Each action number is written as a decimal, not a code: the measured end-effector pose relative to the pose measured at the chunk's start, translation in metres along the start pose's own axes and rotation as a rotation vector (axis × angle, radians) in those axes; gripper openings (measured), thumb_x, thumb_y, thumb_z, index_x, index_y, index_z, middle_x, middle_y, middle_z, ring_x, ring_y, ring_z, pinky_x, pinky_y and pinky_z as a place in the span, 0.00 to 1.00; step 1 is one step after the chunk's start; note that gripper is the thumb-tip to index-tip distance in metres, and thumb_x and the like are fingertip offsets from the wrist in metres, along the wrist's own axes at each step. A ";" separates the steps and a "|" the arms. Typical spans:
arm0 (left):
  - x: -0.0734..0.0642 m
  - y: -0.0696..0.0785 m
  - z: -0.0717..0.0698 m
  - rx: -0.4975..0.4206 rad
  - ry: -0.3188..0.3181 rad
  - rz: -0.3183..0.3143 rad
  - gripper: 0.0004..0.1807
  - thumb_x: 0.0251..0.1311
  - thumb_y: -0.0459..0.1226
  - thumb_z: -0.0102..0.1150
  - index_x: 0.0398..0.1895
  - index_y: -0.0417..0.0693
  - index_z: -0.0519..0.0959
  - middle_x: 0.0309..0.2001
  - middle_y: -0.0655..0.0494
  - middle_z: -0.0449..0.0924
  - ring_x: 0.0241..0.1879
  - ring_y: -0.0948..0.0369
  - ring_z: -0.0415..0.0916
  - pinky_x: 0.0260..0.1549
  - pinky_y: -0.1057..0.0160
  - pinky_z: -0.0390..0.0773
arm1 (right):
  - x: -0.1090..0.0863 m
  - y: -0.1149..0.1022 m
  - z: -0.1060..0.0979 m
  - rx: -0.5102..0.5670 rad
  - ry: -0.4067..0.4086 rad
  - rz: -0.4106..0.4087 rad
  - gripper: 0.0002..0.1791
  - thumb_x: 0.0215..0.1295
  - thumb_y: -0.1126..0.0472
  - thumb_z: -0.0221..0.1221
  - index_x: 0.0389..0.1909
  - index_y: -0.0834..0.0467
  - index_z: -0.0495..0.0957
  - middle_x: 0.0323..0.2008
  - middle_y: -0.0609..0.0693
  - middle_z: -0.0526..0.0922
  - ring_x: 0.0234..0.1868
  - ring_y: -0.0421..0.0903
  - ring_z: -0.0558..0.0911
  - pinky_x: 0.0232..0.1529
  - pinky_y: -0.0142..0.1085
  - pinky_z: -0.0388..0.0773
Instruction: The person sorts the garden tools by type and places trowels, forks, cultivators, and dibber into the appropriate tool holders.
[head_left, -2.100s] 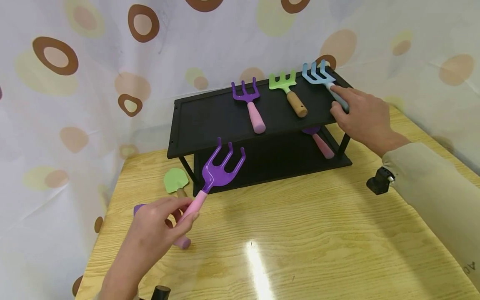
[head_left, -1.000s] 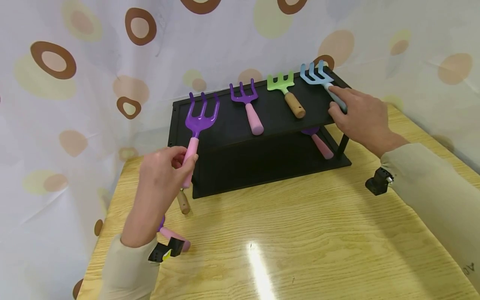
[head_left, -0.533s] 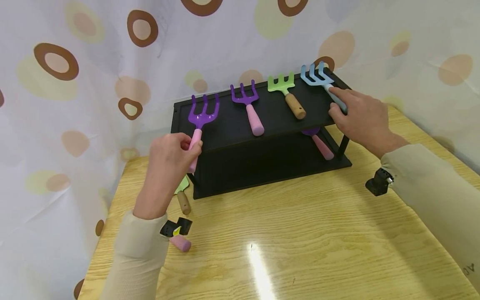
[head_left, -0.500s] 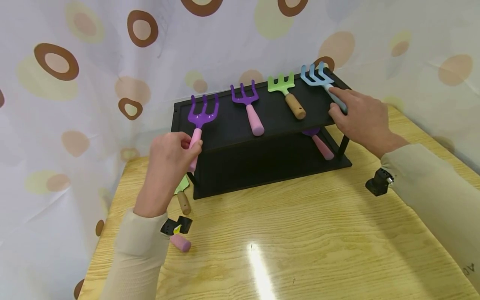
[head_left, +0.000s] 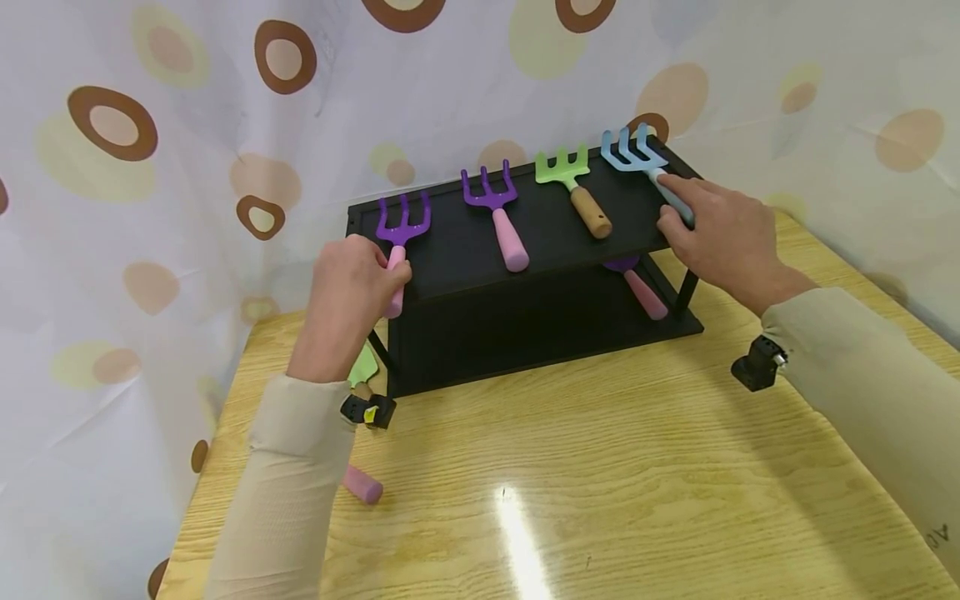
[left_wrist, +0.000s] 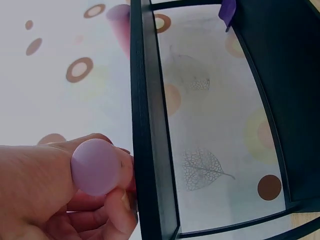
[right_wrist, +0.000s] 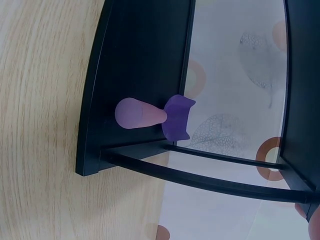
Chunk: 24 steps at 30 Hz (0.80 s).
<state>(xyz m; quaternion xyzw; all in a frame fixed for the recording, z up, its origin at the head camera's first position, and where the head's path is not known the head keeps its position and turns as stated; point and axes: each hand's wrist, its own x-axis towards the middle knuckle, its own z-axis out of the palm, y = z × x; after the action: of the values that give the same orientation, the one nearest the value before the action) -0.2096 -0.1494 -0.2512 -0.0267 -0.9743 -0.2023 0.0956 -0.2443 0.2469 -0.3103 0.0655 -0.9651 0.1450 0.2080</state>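
Note:
My left hand pinches the pink handle of a purple hand fork between thumb and fingers. Its tines lie over the left end of the black rack's top shelf. In the left wrist view the round butt of that fork's handle faces the camera, beside the shelf edge. At the rack's right end, my right hand holds the handle of a light blue hand fork, index finger along it and thumb at its side. Between them on the shelf lie another purple fork and a green fork with a wooden handle.
On the rack's lower shelf, at right, lies a purple tool with a pink handle. A green trowel and a pink handle lie on the wooden table at left, partly hidden by my left arm. A patterned curtain hangs behind.
My left hand has carried the purple fork from above the table up and back to the left end of the top shelf, then lowered it there. My right hand stays on the blue fork.

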 end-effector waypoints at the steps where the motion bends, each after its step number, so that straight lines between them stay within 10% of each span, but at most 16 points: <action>1: 0.002 0.001 0.000 -0.008 -0.007 -0.012 0.22 0.65 0.42 0.54 0.13 0.43 0.81 0.14 0.52 0.80 0.15 0.59 0.79 0.11 0.68 0.61 | 0.000 0.000 0.000 0.001 0.001 0.000 0.28 0.75 0.49 0.41 0.72 0.50 0.66 0.65 0.63 0.74 0.48 0.69 0.81 0.26 0.55 0.77; 24: 0.029 0.008 0.013 -0.129 -0.039 -0.146 0.20 0.66 0.44 0.55 0.55 0.42 0.78 0.47 0.46 0.81 0.40 0.54 0.79 0.43 0.58 0.85 | -0.001 -0.003 -0.001 0.005 -0.032 0.034 0.28 0.75 0.49 0.40 0.74 0.47 0.63 0.67 0.62 0.73 0.54 0.69 0.79 0.35 0.59 0.77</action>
<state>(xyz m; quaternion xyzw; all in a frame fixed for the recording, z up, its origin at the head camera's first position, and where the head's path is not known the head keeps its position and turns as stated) -0.2401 -0.1366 -0.2545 0.0342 -0.9602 -0.2707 0.0598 -0.2422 0.2448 -0.3088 0.0519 -0.9689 0.1498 0.1901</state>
